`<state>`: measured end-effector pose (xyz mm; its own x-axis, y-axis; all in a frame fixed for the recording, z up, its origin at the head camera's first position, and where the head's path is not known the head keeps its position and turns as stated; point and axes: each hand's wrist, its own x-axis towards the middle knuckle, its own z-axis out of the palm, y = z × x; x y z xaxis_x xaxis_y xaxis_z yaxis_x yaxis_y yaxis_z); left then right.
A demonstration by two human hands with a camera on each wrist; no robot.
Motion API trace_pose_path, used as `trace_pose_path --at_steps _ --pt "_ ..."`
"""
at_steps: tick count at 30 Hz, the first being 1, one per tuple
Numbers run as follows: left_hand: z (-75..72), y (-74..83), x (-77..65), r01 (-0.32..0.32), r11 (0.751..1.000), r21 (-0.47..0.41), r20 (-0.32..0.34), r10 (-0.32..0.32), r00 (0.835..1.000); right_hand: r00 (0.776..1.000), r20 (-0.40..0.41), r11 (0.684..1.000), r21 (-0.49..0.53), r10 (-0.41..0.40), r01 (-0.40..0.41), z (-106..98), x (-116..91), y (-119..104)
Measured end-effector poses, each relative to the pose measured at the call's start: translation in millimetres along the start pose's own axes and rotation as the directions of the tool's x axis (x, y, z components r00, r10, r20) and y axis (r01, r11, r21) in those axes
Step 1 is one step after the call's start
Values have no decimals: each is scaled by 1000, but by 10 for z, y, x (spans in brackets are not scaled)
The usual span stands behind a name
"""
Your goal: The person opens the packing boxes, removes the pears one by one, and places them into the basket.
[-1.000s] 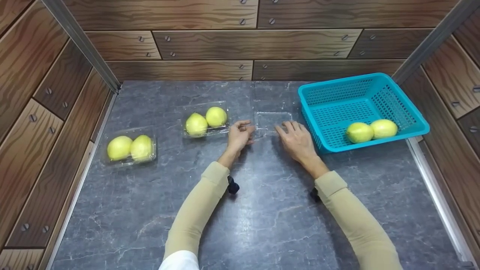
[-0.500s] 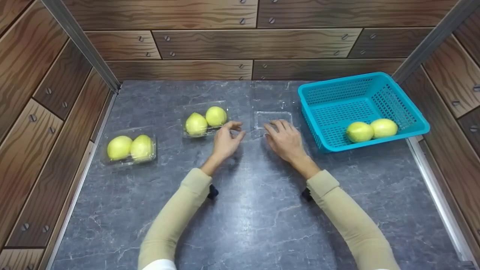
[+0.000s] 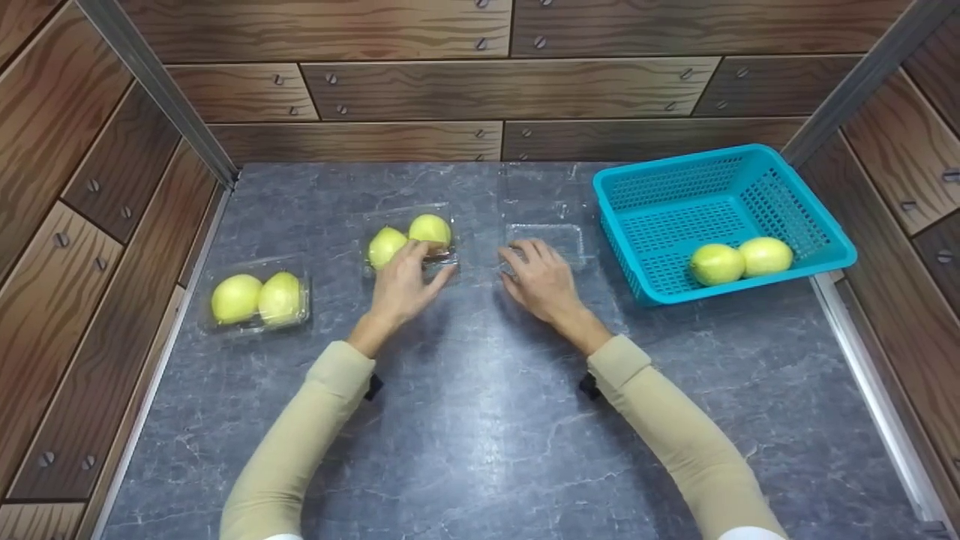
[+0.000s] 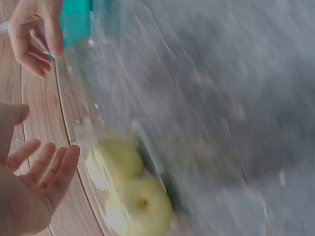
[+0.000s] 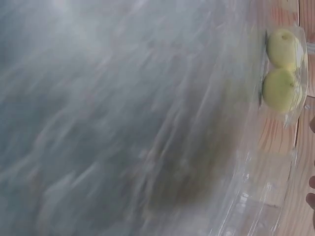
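In the head view my left hand (image 3: 401, 281) is over the near edge of a clear plastic clamshell (image 3: 367, 214) that holds two yellow-green fruits (image 3: 430, 231). Its fingers look relaxed and grip nothing in the left wrist view, where the two fruits (image 4: 142, 201) show through the plastic. To the right, my right hand (image 3: 544, 281) hovers at the near left corner of a second clear clamshell (image 3: 559, 234), which stands with its lid laid back and no fruit inside. The fingers are loosely bent with nothing between them. Only fingertips (image 5: 311, 199) of it show in the right wrist view.
At the far left sits another clear clamshell (image 3: 304, 322) with two similar fruits (image 3: 237, 298). A turquoise plastic basket (image 3: 615, 240) at the back right holds two yellow fruits (image 3: 718, 265). Wood-patterned walls (image 3: 405, 90) border the grey marbled table (image 3: 480, 450) behind and on both sides.
Both hands have moved left, away from the lidded-back clamshell. The left hand now overlaps the middle fruit-filled clamshell, and the right has shifted toward the middle. Containers and fruits have stayed put.
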<state>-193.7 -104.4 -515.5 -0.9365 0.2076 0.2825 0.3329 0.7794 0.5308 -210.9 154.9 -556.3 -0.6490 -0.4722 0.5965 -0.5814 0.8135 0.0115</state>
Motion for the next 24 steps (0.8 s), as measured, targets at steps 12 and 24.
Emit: trace_pose_path --at_steps 12,24 --pt "-251 -521 -34 -268 883 384 71 261 963 975 221 998 69 -20 4 132 200 -303" --pt "-267 -839 1 -350 756 553 158 318 935 955 295 997 80 -17 -7 332 400 -432"
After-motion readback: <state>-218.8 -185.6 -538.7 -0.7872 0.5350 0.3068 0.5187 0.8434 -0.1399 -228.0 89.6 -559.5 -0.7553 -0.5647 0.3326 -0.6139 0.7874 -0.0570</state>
